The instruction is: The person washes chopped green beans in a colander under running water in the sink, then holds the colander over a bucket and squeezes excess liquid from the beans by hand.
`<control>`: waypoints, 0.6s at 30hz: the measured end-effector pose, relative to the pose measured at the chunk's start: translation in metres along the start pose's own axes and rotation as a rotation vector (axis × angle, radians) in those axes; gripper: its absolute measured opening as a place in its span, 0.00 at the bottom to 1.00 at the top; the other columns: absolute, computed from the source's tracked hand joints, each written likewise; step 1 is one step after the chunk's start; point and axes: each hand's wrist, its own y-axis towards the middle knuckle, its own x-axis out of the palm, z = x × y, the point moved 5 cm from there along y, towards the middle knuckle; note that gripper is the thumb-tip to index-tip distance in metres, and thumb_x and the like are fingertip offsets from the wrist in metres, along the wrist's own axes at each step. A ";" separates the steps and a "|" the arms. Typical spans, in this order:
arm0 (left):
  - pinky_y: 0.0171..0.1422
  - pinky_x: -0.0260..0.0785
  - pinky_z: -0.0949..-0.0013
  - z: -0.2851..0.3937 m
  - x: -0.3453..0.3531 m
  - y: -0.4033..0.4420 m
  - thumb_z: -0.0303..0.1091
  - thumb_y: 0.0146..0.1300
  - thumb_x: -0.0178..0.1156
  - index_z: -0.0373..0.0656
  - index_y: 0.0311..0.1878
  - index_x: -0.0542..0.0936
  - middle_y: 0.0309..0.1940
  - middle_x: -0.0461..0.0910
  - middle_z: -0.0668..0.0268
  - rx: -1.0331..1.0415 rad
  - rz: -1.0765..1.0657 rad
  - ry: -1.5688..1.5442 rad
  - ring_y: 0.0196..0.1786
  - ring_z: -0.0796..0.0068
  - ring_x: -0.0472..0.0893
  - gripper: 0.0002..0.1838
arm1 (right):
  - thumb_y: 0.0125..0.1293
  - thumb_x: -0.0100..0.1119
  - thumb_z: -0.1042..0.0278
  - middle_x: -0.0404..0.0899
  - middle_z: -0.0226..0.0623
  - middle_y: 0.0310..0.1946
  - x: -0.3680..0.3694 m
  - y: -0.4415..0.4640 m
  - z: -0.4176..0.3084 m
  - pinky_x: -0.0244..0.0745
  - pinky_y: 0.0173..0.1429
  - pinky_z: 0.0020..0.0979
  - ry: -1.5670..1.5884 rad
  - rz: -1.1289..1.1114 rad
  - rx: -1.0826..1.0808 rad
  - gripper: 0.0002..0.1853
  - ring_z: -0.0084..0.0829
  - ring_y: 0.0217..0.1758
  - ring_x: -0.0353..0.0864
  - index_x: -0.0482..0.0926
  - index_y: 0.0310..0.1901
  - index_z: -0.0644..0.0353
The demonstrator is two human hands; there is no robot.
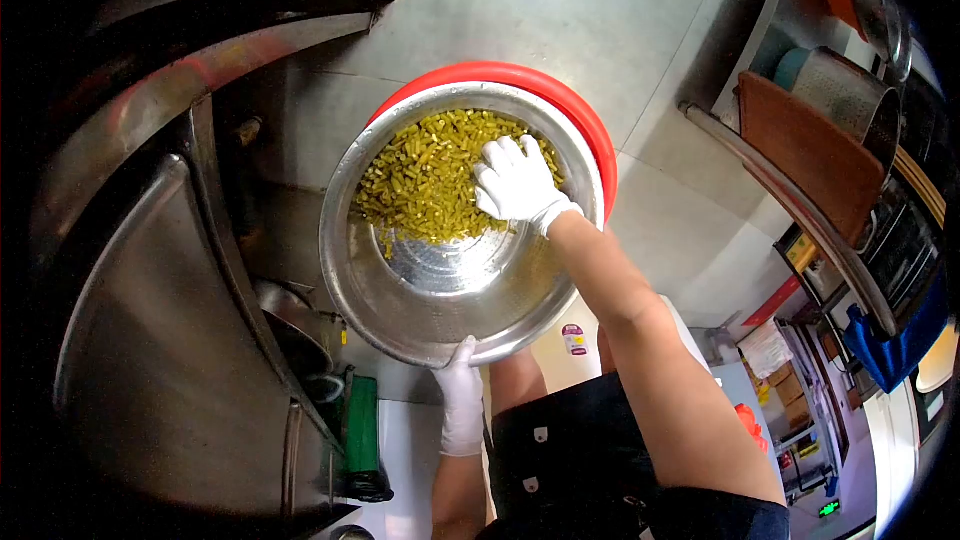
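Observation:
A wide steel basin (pixel 448 312) is tilted below me, with chopped green beans (pixel 425 175) heaped on its far side. My right hand (pixel 517 180), in a white glove, rests on the right part of the heap with its fingers apart and slightly bent. My left hand (pixel 460 395), also gloved in white, grips the near rim of the basin with the thumb on top; its other fingers are hidden beneath. Behind the steel basin shows the rim of a red tub (pixel 590 125).
Steel counters (pixel 160 290) stand close on the left, with a green object (pixel 362 425) near their foot. At right, a brown board (pixel 808 155) and a perforated steel pan (pixel 850 105) sit on a shelf edged by a metal rail (pixel 800 225). Grey tiles (pixel 560 20) cover the floor.

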 end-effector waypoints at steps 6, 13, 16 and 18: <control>0.66 0.61 0.63 -0.003 -0.006 0.003 0.15 0.51 0.58 0.34 0.63 0.63 0.59 0.67 0.57 0.034 -0.030 0.006 0.59 0.65 0.70 0.32 | 0.49 0.57 0.55 0.73 0.44 0.41 0.002 0.000 -0.002 0.64 0.51 0.53 0.019 0.005 0.002 0.16 0.44 0.47 0.71 0.78 0.37 0.56; 0.67 0.60 0.63 -0.005 -0.010 0.006 0.11 0.51 0.55 0.36 0.65 0.59 0.61 0.65 0.57 -0.013 -0.055 0.027 0.60 0.65 0.68 0.36 | 0.49 0.57 0.55 0.73 0.44 0.41 0.000 0.001 -0.001 0.64 0.51 0.52 0.038 -0.002 0.004 0.17 0.44 0.47 0.71 0.78 0.37 0.57; 0.66 0.61 0.63 -0.002 -0.007 0.004 0.15 0.52 0.58 0.34 0.62 0.64 0.60 0.67 0.58 0.024 -0.051 0.035 0.59 0.65 0.70 0.32 | 0.49 0.58 0.55 0.73 0.44 0.41 0.002 -0.001 -0.002 0.64 0.51 0.52 0.031 0.011 0.002 0.17 0.43 0.47 0.71 0.78 0.37 0.57; 0.66 0.61 0.63 -0.001 -0.004 0.002 0.17 0.52 0.60 0.34 0.61 0.66 0.59 0.68 0.58 0.049 -0.051 0.040 0.59 0.64 0.70 0.30 | 0.49 0.58 0.55 0.73 0.44 0.41 0.002 -0.001 -0.001 0.64 0.51 0.52 0.034 0.009 -0.002 0.17 0.43 0.46 0.71 0.78 0.38 0.56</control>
